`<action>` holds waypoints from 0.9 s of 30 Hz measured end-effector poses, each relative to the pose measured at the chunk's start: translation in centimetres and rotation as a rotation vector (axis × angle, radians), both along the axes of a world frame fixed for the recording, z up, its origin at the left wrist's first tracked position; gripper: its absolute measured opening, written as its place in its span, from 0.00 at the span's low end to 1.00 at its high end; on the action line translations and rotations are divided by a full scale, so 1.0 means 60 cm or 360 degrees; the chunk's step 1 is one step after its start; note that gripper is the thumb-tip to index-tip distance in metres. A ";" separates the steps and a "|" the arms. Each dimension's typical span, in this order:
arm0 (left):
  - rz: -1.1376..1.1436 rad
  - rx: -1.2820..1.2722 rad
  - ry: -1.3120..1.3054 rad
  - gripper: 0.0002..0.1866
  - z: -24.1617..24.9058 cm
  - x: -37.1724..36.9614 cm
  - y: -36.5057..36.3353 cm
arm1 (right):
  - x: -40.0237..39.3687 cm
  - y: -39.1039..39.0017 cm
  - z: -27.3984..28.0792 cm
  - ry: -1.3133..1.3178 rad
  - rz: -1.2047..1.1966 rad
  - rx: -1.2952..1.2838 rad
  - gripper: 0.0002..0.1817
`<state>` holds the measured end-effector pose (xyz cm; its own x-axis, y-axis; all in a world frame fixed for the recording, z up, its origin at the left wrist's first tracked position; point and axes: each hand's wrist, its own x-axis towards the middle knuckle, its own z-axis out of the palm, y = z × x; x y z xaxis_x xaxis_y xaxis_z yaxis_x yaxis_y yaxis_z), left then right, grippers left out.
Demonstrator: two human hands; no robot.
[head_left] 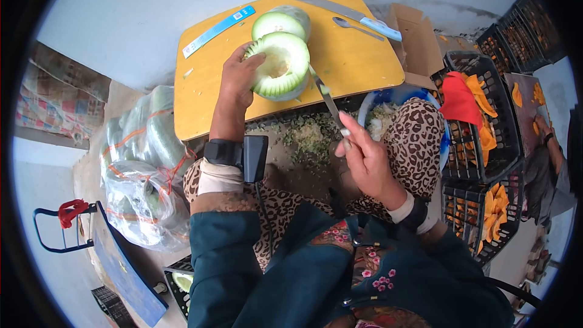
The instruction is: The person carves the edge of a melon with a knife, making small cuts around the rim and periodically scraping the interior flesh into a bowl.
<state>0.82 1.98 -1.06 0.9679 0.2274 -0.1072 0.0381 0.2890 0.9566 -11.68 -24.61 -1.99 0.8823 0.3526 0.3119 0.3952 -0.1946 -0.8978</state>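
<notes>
My left hand (238, 79) grips the left side of a hollowed, pale green melon half (280, 64) with a scalloped rim, standing on a yellow board (340, 61). A second melon half (280, 22) lies just behind it. My right hand (364, 158) holds a thin metal tool (325, 97) whose tip touches the melon's right edge. A black device is strapped on my left wrist (234, 153).
A long knife (346, 12), a spoon (358, 27) and a blue ruler (218, 30) lie on the board. Melon scraps (310, 136) cover the ground below, beside a blue bowl (398, 94). A bag of melons (143, 164) stands left; black crates (480, 146) with orange pieces right.
</notes>
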 end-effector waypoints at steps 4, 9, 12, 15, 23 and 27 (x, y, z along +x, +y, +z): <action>-0.0041 0.0031 -0.0007 0.19 0.004 -0.005 0.002 | 0.023 0.027 0.014 0.0122 0.0027 0.0077 0.28; -0.0057 0.0035 -0.0008 0.20 0.001 -0.005 0.002 | 0.040 0.046 0.004 0.0049 0.0039 0.0076 0.27; -0.0073 0.0020 -0.0010 0.20 -0.001 -0.004 0.003 | 0.047 0.049 0.004 0.0024 0.0031 0.0092 0.26; -0.0068 0.0000 -0.0003 0.20 -0.002 -0.004 0.004 | 0.051 0.051 0.006 0.0015 0.0014 0.0086 0.26; -0.0029 -0.0045 0.0022 0.18 -0.002 -0.005 0.001 | 0.054 0.052 0.004 0.0042 0.0020 0.0083 0.26; -0.0032 -0.0032 0.0021 0.18 0.000 -0.007 -0.001 | 0.055 0.054 0.011 0.0065 0.0024 0.0069 0.27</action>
